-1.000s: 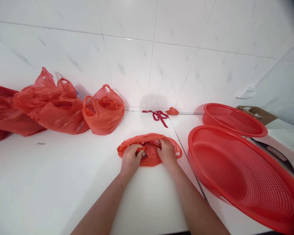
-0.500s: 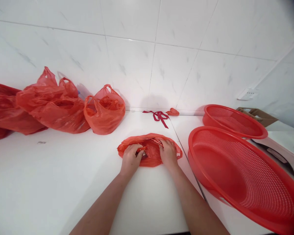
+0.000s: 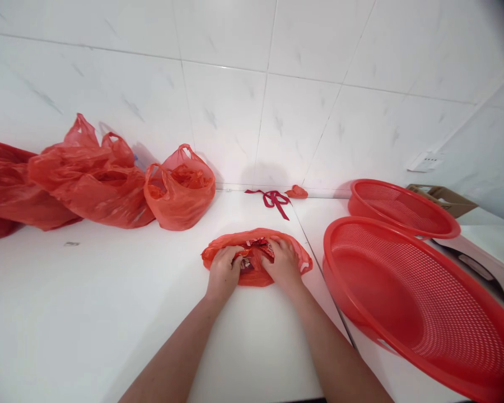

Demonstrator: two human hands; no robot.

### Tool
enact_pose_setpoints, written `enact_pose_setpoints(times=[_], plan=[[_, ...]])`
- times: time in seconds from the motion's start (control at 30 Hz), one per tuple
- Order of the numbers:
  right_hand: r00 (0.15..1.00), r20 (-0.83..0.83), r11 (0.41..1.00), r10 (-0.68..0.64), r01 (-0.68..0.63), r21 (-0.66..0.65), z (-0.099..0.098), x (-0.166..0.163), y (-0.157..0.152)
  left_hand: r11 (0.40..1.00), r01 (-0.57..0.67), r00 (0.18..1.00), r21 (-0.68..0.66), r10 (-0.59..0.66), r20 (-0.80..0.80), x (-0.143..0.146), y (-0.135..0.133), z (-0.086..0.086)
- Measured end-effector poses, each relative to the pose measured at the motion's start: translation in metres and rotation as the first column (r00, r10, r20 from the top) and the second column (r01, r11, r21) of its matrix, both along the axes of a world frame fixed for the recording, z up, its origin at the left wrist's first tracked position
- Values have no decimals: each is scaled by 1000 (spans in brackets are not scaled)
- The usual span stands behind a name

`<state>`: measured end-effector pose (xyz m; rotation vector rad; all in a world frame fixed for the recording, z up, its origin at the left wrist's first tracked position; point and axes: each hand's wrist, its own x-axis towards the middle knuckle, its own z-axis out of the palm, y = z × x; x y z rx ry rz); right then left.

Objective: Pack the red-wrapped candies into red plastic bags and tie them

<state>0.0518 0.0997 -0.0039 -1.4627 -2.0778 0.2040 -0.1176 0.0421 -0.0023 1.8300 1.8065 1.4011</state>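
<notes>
A small red plastic bag [image 3: 296,253] lies flat on the white counter [image 3: 88,313] in front of me. My left hand [image 3: 223,271] is closed on the bag's near left edge. My right hand [image 3: 282,264] grips the plastic near the middle of the bag's mouth, fingers curled. Between the two hands the bag is open and shows red patterned wrappers [image 3: 258,245] inside.
Several filled red bags stand against the tiled wall at the left, the nearest [image 3: 178,190] knotted. A dark red ribbon [image 3: 273,199] and a red scrap [image 3: 296,192] lie at the back. Two red perforated baskets [image 3: 407,302] [image 3: 403,207] sit on the right, with a cardboard box [image 3: 443,196] behind.
My right hand has slid left toward the middle of the bag, bunching the plastic and uncovering more of the wrappers. The left hand has stayed put.
</notes>
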Motion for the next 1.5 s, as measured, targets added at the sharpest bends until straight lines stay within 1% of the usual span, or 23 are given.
enact_pose_setpoints(times=[0.13,0.2,0.33,0.47,0.53,0.67,0.8,0.87,0.93,0.97,1.03,1.13,1.2,1.27,1.33,1.4,1.5], plan=[[994,21,993,-105,104,53,4,-2,0,1000,11,1000,20,-11,-9,-1,1,-2],[993,22,991,-115,113,74,7,-5,1,999,19,1000,39,-19,-10,-2,2,-4],[1000,10,997,-24,23,77,10,-16,9,998,23,1000,61,-23,-13,-4,4,-10],[998,5,995,60,-61,73,8,-30,18,1000,1,1000,30,-1,14,-5,4,-11],[997,27,994,77,-79,72,6,-33,20,1000,-9,1000,9,8,27,-4,3,-9],[999,25,997,41,-42,63,6,-30,21,1000,-10,1000,-9,10,28,-3,2,-5],[999,-39,989,-20,26,145,12,-21,20,1000,12,1000,-26,-12,26,-2,4,-3],[996,-63,984,-66,76,162,14,-17,19,1000,11,1000,-27,-10,26,-2,4,-3],[993,-85,982,-84,97,160,17,-15,15,1000,5,999,-28,-4,32,-2,4,-3],[992,-101,984,-74,89,156,18,-15,12,1000,1,999,-30,0,38,-1,4,-3],[988,-155,988,2,21,150,20,-15,4,999,-5,999,-41,7,54,-1,3,-2],[953,-239,978,187,-159,135,21,-18,-9,999,1,996,-53,4,90,1,1,0],[928,-249,961,276,-258,103,21,-20,-15,998,15,994,-57,-8,110,1,0,1],[921,-236,951,310,-301,75,21,-20,-15,999,15,994,-49,-9,113,0,-1,2],[927,-237,957,290,-281,73,21,-16,-12,1000,-13,994,-25,15,106,-4,0,3],[941,-248,973,229,-220,65,22,-10,-7,999,-50,994,-5,51,98,-9,1,2],[962,-256,993,97,-109,-33,22,-1,-1,995,-96,994,-14,97,53,-17,3,2]])
